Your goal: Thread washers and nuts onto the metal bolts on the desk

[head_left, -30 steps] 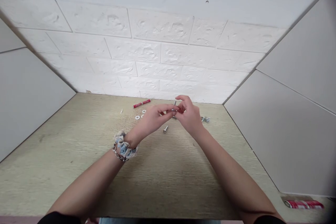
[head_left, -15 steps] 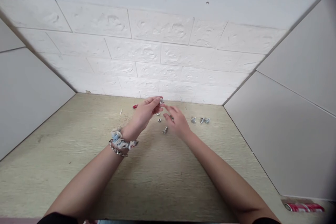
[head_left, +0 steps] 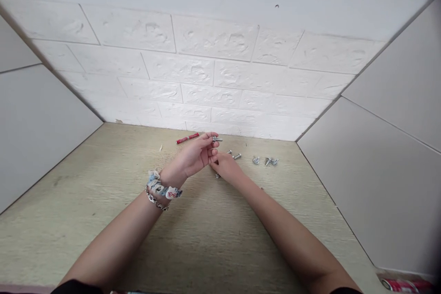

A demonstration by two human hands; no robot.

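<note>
My left hand (head_left: pixel 198 154) is raised over the far part of the table, pinching a silver bolt (head_left: pixel 217 139) between thumb and fingers, its shank pointing right. Just below and to the right, my right hand (head_left: pixel 227 166) reaches down to the tabletop with its fingers drawn together. Whatever lies under those fingertips is hidden. Loose bolts (head_left: pixel 237 156) lie just beyond the right hand, and part of another bolt (head_left: pixel 217 176) shows under its near side.
Several bolts with washers (head_left: pixel 272 161) lie in a cluster to the right, beside another such piece (head_left: pixel 256 160). A red stick-like object (head_left: pixel 188 138) rests near the back wall. Red cylinders (head_left: pixel 406 285) are at the bottom right corner. White walls (head_left: pixel 206 73) enclose the wooden table (head_left: pixel 206 239).
My left hand has turned, so the bolt in it now shows clearly. The right hand has moved down and slightly left to the tabletop, its fingers closing over where the nuts lay.
</note>
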